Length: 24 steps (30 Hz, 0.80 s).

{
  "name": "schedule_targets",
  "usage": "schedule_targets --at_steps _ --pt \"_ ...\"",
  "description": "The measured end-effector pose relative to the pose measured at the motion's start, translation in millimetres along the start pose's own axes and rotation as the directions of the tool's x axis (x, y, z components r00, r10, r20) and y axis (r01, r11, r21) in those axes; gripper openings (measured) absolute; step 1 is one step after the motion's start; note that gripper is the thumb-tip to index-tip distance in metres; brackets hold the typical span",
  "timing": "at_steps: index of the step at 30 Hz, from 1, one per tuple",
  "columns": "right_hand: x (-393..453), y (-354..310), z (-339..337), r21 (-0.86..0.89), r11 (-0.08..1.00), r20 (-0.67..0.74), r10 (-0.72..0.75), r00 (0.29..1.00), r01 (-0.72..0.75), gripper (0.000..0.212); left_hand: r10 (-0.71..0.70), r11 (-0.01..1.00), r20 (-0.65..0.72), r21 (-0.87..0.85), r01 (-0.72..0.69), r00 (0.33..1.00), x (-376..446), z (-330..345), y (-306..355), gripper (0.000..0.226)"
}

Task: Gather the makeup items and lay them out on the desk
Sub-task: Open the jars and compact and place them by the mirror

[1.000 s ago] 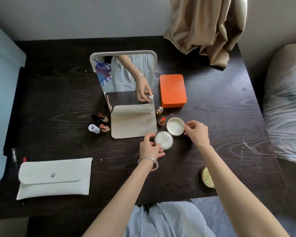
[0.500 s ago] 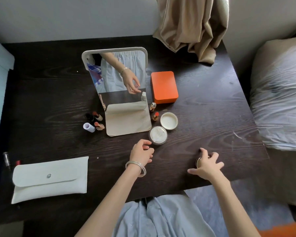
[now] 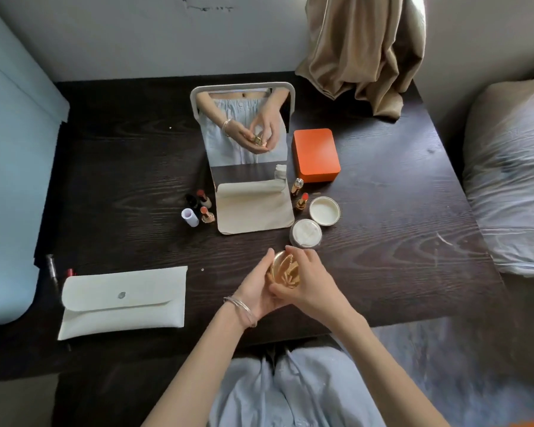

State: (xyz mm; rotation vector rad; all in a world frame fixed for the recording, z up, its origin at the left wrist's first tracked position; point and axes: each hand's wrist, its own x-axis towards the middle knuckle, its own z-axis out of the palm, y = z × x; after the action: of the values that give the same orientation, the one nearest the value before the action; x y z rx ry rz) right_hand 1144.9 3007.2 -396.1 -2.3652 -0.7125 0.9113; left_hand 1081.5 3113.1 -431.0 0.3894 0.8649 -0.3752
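Observation:
Both hands hold a round gold compact (image 3: 285, 270) just above the dark desk (image 3: 398, 241). My left hand (image 3: 255, 291) cups it from the left and below; my right hand (image 3: 309, 280) grips it from the right. Behind them an open cream jar (image 3: 305, 233) and its lid (image 3: 324, 210) lie side by side. Two gold lipsticks (image 3: 301, 195) stand by the mirror's right edge. Several lipsticks and a white cap (image 3: 198, 208) sit left of the mirror. A white pouch (image 3: 122, 302) lies at the front left.
A standing mirror (image 3: 247, 143) with a beige base sits mid-desk, an orange box (image 3: 316, 155) to its right. A beige curtain (image 3: 361, 50) hangs at the back right. Two small tubes (image 3: 59, 271) lie near the desk's left edge. A bed pillow (image 3: 512, 180) borders the right side.
My right hand picked up the gold compact from the desk's front right edge and brought it to the middle. My left hand moved in and now holds it too.

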Motion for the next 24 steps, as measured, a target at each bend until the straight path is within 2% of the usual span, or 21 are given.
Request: schedule_targets --at_steps 3,6,9,12,16,19,22,24 --pt "2 -12 7 -0.072 0.996 0.086 -0.043 0.995 0.049 0.084 0.028 0.997 -0.044 -0.066 -0.031 0.999 -8 -15 4 0.057" --pt "4 -22 6 -0.187 0.97 0.125 -0.134 0.983 0.156 0.083 0.023 0.99 0.022 -0.14 -0.02 0.999 -15 -26 5 0.053" --pt "7 -28 2 -0.221 0.947 0.148 -0.205 0.968 0.234 0.081 0.035 0.984 0.079 -0.179 -0.02 0.996 -19 -32 8 0.049" --pt "9 -32 1 -0.232 0.935 0.176 -0.232 0.957 0.27 0.083 0.058 0.979 0.105 -0.2 -0.036 0.993 -20 -33 12 0.046" --pt "10 -38 8 -0.268 0.927 0.185 -0.218 0.958 0.263 0.083 0.056 0.966 0.066 -0.258 -0.037 0.996 -18 -33 14 0.051" --pt "16 -40 10 -0.216 0.948 0.189 -0.195 0.962 0.235 0.073 0.098 0.952 0.044 -0.295 -0.081 0.994 -14 -34 14 0.055" --pt "21 -42 8 -0.036 0.986 0.199 -0.15 0.968 0.16 0.051 0.202 0.933 0.032 -0.312 -0.182 0.979 -10 -33 14 0.054" --pt "24 -43 9 0.022 0.991 0.221 -0.135 0.966 0.133 0.043 0.206 0.924 0.017 -0.331 -0.189 0.978 -8 -33 14 0.051"
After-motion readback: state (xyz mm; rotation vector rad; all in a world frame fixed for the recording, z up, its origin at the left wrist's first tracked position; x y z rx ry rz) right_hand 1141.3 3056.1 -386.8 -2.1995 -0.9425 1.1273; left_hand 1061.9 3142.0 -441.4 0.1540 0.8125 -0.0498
